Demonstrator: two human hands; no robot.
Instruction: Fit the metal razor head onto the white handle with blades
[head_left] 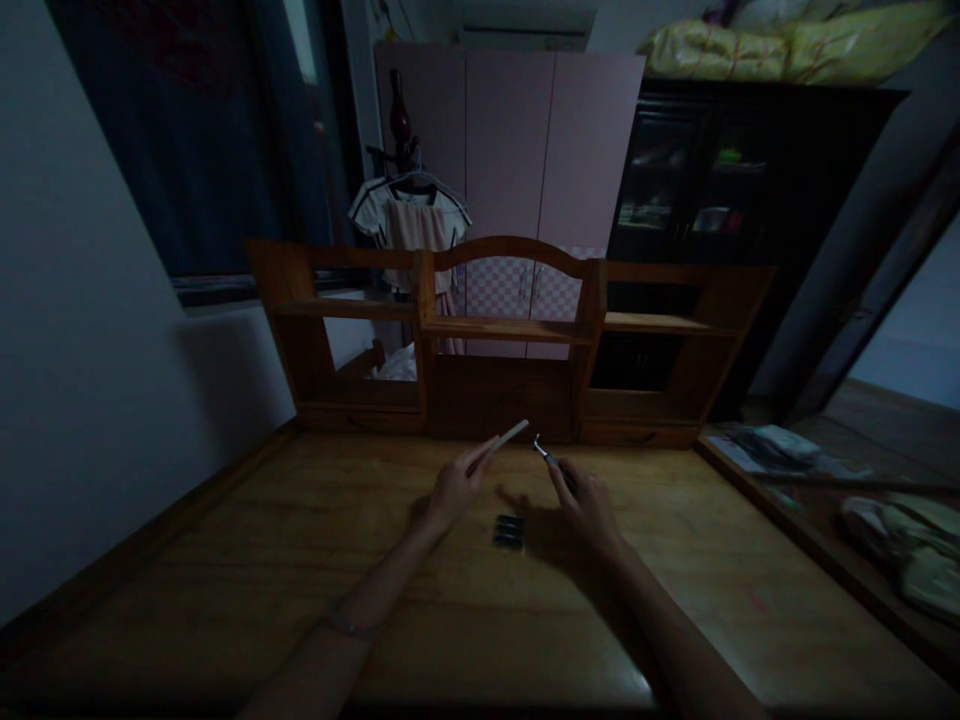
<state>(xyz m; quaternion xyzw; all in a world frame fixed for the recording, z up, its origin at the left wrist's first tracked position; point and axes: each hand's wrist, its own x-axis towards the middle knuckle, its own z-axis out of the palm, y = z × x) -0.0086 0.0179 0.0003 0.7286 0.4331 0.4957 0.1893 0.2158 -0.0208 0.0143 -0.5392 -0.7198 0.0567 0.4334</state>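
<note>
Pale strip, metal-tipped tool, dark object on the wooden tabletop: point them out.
Pale strip [512, 434]: head view, middle of its exposed length.
Metal-tipped tool [551, 460]: head view, shaft below its tip.
Dark object [509, 532]: head view, centre.

Dim room, light low, bluish. Pale wall [90, 330] at 9 o'clock; dark blue curtain [232, 170] at 10 o'clock, narrow bright strip [301, 40] beside it at 11. Pink wardrobe [506, 150] at 12, checked panels lower down, air conditioner [529, 22] above. Black glass-fronted cabinet [750, 175] at 2. Greyish floor [885, 425] at 3. Wooden desk [480, 640] across 6, sheen near 5; wooden shelf unit [510, 328], centre rail arched, along desk's far edge, toward 12.
</note>
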